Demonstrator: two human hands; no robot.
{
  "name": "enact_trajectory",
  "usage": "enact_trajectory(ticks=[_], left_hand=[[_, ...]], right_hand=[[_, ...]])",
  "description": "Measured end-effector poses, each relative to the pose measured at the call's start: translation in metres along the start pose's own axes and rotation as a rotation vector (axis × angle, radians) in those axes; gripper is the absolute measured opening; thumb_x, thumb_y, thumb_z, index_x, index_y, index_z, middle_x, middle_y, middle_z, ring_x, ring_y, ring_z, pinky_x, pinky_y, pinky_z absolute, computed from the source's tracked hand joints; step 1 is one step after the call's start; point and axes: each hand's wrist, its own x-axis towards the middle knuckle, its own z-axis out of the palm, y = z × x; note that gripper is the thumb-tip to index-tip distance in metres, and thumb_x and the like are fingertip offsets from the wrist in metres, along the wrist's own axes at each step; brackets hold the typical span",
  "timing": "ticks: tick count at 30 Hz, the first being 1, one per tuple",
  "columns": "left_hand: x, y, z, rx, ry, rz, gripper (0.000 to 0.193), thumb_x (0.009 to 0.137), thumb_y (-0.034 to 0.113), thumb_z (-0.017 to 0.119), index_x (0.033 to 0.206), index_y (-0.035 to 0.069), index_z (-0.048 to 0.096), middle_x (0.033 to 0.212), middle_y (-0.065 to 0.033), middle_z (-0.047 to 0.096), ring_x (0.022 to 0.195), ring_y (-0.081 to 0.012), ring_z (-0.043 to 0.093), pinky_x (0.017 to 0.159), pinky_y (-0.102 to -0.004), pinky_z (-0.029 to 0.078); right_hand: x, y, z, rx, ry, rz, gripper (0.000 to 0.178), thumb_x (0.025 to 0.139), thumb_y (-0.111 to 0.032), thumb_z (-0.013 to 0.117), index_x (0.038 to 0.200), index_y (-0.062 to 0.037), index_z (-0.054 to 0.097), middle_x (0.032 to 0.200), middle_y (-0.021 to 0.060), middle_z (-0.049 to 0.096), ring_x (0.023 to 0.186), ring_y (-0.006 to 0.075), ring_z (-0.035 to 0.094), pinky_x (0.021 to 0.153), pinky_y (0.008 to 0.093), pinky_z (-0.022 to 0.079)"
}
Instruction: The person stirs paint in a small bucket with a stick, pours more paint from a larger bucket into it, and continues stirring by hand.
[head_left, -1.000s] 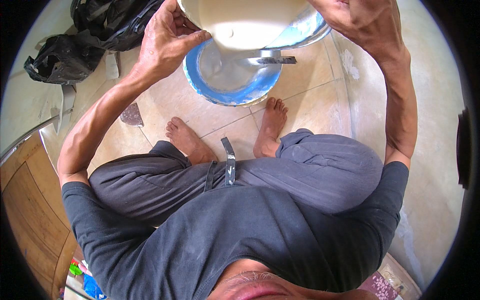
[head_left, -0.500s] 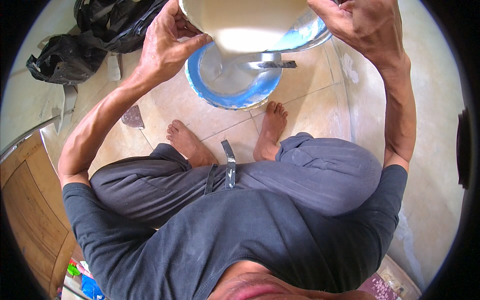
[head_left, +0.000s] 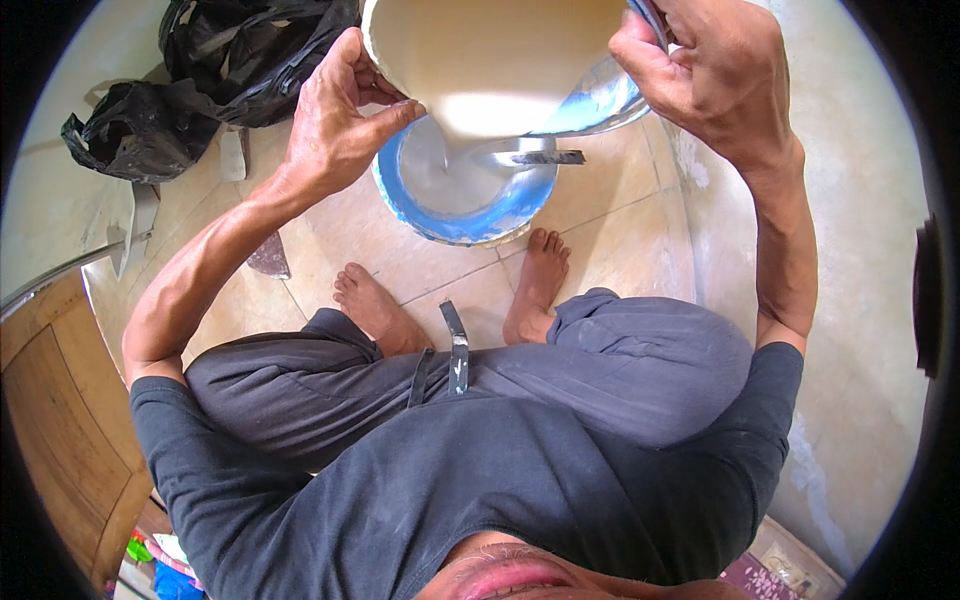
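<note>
Up at the top edge, a tilted bucket (head_left: 602, 100) with a blue-smeared inside wall is held between both my hands. Creamy white liquid (head_left: 490, 60) runs over its lip. Below it on the floor stands a blue-rimmed bucket (head_left: 408, 208) with whitish liquid inside, catching the stream. My left hand (head_left: 335, 130) grips the upper bucket's left rim, thumb along the edge. My right hand (head_left: 715, 80) is closed round its right rim. A tool with a dark, flat end (head_left: 548, 157) lies across the lower bucket; its other end is hidden by the liquid.
Black plastic bags (head_left: 150, 120) lie at the upper left, near a pale scraper-like piece (head_left: 233, 155). A brown stone-like fragment (head_left: 270, 257) is on the tiled floor (head_left: 430, 285). My bare feet (head_left: 535, 285) flank the tiles before the bucket. A wooden door (head_left: 70, 420) stands at left.
Everything sits slightly lower in the picture, as the view has shifted. The upper bucket remains tilted in both hands, with liquid still running into the lower one.
</note>
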Motion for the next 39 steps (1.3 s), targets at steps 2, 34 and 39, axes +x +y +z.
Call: enact_trajectory(ticks=[2, 34, 39], left_hand=[[-0.002, 0.0, 0.001, -0.015, 0.019, -0.009, 0.044, 0.081, 0.008, 0.079, 0.116, 0.002, 0.053, 0.101, -0.0107, 0.066, 0.094, -0.0189, 0.068, 0.091, -0.0338, 0.055], [0.003, 0.032, -0.008, -0.084, -0.007, -0.067, 0.041, 0.079, 0.007, 0.077, 0.109, 0.001, 0.05, 0.098, -0.0103, 0.064, 0.09, -0.0175, 0.066, 0.085, -0.0324, 0.056], [0.008, 0.038, -0.012, -0.151, -0.037, -0.165, 0.038, 0.076, 0.006, 0.077, 0.099, 0.003, 0.047, 0.093, -0.0085, 0.06, 0.084, -0.014, 0.062, 0.079, -0.0304, 0.054]], right_hand=[[0.0, -0.001, -0.002, -0.014, 0.012, -0.001, 0.02, 0.064, 0.001, 0.057, 0.084, 0.0014, 0.056, 0.059, 0.0133, 0.047, 0.045, 0.027, 0.049, 0.043, 0.0365, 0.041], [0.002, 0.004, -0.011, 0.149, -0.069, 0.28, 0.018, 0.075, -0.008, 0.061, 0.093, -0.0039, 0.062, 0.063, 0.0092, 0.056, 0.051, 0.0184, 0.051, 0.052, 0.0302, 0.046], [-0.006, 0.032, 0.003, 0.213, -0.074, 0.293, 0.018, 0.077, -0.008, 0.06, 0.094, -0.003, 0.062, 0.064, 0.008, 0.055, 0.053, 0.015, 0.052, 0.052, 0.0279, 0.046]])
